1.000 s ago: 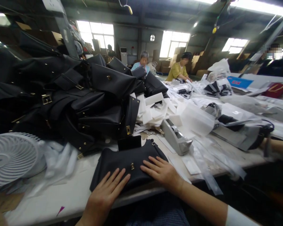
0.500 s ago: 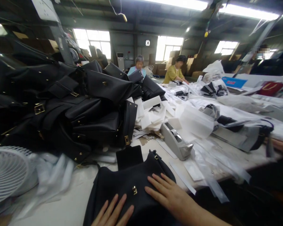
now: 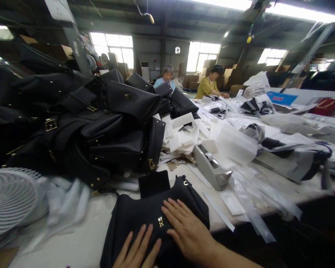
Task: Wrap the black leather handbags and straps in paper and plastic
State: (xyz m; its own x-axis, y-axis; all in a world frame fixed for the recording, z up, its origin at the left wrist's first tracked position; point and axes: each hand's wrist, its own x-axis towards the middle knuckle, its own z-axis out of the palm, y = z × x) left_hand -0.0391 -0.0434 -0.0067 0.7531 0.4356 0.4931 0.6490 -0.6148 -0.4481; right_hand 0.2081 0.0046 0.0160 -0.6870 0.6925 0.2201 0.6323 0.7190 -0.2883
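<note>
A black handbag (image 3: 134, 216) lies on the table in front of me, its dark flap (image 3: 154, 184) spread out at the far side. Near the middle of the bag is a small gold clasp (image 3: 160, 222). Flat on the bag's lower left part rests my left hand (image 3: 141, 249), fingers spread. My right hand (image 3: 188, 230) presses on the bag just right of the clasp, fingers stretched out. Neither hand grasps anything.
Black bags (image 3: 114, 130) are heaped at the left behind a white fan (image 3: 11, 201). A grey tape dispenser (image 3: 212, 167) stands beyond the bag, near white foam pieces (image 3: 181, 134). Plastic strips (image 3: 254, 208) overhang the right table edge. Two people sit across the table.
My right hand has slid left over the bag, closer to the clasp. My left hand stays on the bag. The view has shifted slightly, and a hand at the far right edge has gone from view.
</note>
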